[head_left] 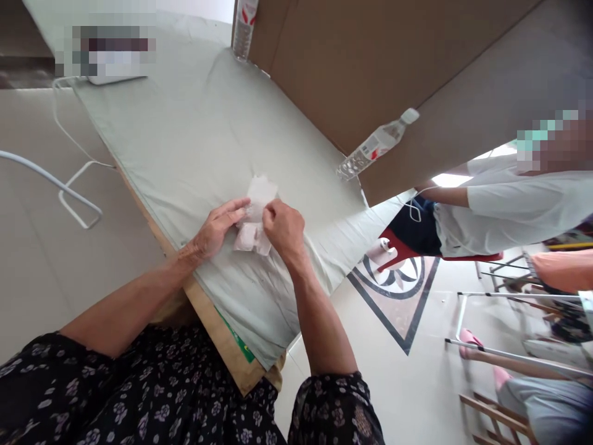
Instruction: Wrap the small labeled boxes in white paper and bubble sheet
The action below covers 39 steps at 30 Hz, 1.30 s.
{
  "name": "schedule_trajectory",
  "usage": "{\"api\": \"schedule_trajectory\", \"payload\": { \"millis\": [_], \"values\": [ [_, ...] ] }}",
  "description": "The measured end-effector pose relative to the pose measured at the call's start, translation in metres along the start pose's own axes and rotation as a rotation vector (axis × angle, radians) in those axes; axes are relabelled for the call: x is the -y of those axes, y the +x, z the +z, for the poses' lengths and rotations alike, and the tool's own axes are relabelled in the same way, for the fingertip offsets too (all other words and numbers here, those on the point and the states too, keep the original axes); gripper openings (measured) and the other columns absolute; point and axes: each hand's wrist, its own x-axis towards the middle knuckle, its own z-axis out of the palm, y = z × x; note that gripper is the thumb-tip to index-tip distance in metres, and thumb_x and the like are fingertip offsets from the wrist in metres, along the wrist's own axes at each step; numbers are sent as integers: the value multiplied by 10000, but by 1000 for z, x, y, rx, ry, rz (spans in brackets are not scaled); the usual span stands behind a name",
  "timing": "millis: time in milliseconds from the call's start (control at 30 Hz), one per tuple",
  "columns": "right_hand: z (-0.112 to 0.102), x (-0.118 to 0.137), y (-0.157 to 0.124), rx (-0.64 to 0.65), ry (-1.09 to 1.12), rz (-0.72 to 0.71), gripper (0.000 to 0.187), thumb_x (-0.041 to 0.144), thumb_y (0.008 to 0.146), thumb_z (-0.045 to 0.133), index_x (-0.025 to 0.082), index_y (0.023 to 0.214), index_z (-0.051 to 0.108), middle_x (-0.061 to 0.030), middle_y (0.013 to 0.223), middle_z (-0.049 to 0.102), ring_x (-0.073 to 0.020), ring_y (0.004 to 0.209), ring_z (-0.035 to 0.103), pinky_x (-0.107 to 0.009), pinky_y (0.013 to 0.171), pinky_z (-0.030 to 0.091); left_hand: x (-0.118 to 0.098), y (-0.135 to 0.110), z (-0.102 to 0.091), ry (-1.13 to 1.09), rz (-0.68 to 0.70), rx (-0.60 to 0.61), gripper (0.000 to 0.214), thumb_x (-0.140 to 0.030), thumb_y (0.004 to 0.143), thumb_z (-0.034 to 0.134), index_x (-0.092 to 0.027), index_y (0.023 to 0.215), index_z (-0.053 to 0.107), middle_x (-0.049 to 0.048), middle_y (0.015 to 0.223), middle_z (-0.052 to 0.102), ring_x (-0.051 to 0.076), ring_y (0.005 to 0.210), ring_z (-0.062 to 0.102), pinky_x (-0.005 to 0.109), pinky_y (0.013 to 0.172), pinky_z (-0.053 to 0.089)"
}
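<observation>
A small clear plastic packet (262, 190) with whitish contents lies on the pale green cloth near the table's edge. Its lower part (248, 237) looks folded or split into small bulging pieces; I cannot tell whether they are separate packets. My left hand (217, 225) comes from the left, its thumb and fingertips closed on the packet's left edge. On the other side, my right hand (285, 227) has its fingers curled in a pinch at the packet's right edge. The curled fingers hide exactly what part of the plastic they grip.
A large cardboard panel (352, 68) stands across the table, with one plastic bottle (377, 145) leaning by it and another bottle (244, 31) at its far end. A blurred white object (118, 68) sits far left. Beyond the panel sits a person in a white shirt (504, 213).
</observation>
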Motion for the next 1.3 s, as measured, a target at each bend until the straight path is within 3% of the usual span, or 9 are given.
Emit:
{"api": "schedule_trajectory", "payload": {
  "millis": [167,333,467,700,900,1000,1100,1200,1300],
  "values": [
    [4,-38,-2,-111,666,204,203,384,859,564,224,739,595,10,727,635,-146,696,570,-288,709,458,0,0,-1,273,95,-96,558,-480,719,758,-142,1160,702,83,1046,723,229,970,665,393,932,522],
    [17,-47,-16,-134,937,276,274,480,830,629,211,781,633,9,762,657,-129,693,577,-286,724,478,5,1,-1,737,322,-175,361,-434,667,788,-199,915,671,117,1271,678,253,1091,652,403,934,549],
    [21,-47,-16,-227,950,244,262,470,827,633,219,756,605,28,709,617,-117,655,534,-270,676,455,5,3,-7,815,336,-190,84,-283,745,659,-209,747,619,113,1205,715,251,1124,678,399,928,564],
    [18,-69,-4,-355,727,309,159,378,811,593,221,793,594,37,678,594,-132,660,545,-295,700,482,6,18,-29,993,421,-485,92,-184,755,640,-224,729,561,116,1124,717,311,1184,638,556,1135,437],
    [-5,-57,-17,-507,508,180,257,353,864,588,209,1067,652,-77,1096,738,-170,890,659,-330,802,528,8,16,-32,1108,451,-554,308,-147,740,603,-211,1040,637,115,1107,692,325,1151,606,570,1121,426],
    [-15,-39,-30,-298,444,-41,357,475,928,622,234,1188,670,-93,1210,746,-209,1037,687,-364,874,551,-4,-2,-19,1092,673,-432,322,-155,819,552,-209,1124,641,110,1178,696,292,1195,618,511,1133,435],
    [-15,-29,-34,-73,305,-143,511,526,892,715,231,1306,662,-117,1271,744,-275,1164,673,-463,1036,519,-16,-16,-1,1138,760,-109,263,-205,897,508,-237,1091,683,76,1150,740,276,1219,646,489,1158,427],
    [-14,-28,-36,4,243,-113,473,399,910,714,215,1341,663,-105,1168,779,-277,1100,702,-479,1058,504,-25,-16,10,1176,620,101,396,-324,961,471,-201,1288,659,114,1288,730,298,1282,631,486,1148,440],
    [-23,-29,-47,13,338,-185,344,301,958,634,261,1292,707,-46,1066,798,-218,1030,723,-420,1035,512,-33,-9,6,1162,416,90,591,-481,992,436,-163,1480,538,123,1245,752,279,1105,701,421,1006,517]
  ]
}}
